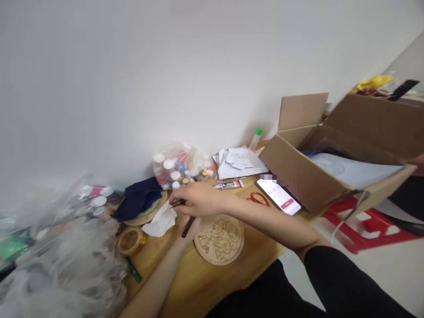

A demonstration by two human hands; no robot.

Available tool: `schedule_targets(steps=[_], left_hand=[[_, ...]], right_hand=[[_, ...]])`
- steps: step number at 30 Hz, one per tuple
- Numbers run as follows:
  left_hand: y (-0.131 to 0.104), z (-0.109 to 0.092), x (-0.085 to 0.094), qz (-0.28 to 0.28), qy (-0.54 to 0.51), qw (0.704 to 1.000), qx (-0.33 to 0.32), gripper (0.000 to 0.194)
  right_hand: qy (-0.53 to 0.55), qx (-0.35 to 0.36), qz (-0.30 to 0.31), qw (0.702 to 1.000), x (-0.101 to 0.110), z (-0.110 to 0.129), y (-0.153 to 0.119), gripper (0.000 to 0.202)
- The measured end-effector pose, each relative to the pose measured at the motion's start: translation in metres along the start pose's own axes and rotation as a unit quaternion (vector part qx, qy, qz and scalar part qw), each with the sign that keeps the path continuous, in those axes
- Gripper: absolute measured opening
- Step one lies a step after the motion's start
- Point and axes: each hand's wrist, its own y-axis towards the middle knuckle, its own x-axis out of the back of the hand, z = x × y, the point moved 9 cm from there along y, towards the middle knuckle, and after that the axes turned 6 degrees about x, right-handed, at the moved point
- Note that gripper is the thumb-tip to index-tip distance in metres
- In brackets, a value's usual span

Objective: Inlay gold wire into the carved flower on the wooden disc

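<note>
My right hand reaches across my left one, its fingers pinched on a thin dark stick-like tool. A dark brown rod shows below it, in front of my left hand; whether it is part of the same tool I cannot tell. The fingers of my left hand are hidden behind the right. Beside them, a crumpled white tissue lies to the left. Just right of my hands rests a round wooden disc with a flower pattern in raised, partly golden lines.
Around are a tape roll, green pen, navy cloth, bagged bottles, glue tube, red scissors, phone, papers, plastic bags, cardboard box and red stool.
</note>
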Motion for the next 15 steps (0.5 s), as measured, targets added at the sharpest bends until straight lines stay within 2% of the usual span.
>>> schedule_targets(steps=[3,5,9,15], left_hand=[[-0.003,0.007,0.003,-0.007,-0.003,0.999,0.036,0.027],[-0.006,0.008,0.006,-0.021,-0.007,0.998,0.051,0.023],[-0.008,0.005,0.010,-0.045,-0.003,0.997,0.067,0.018],[-0.011,-0.002,0.012,-0.063,0.009,0.995,0.077,0.023]], right_hand=[[0.038,-0.099,-0.135,0.985,0.024,-0.045,-0.049,0.022],[0.039,-0.170,-0.214,0.961,0.027,-0.077,-0.081,0.019],[0.037,-0.234,-0.284,0.929,0.009,-0.118,-0.124,0.021],[0.059,-0.279,-0.341,0.896,-0.015,-0.146,-0.155,0.031]])
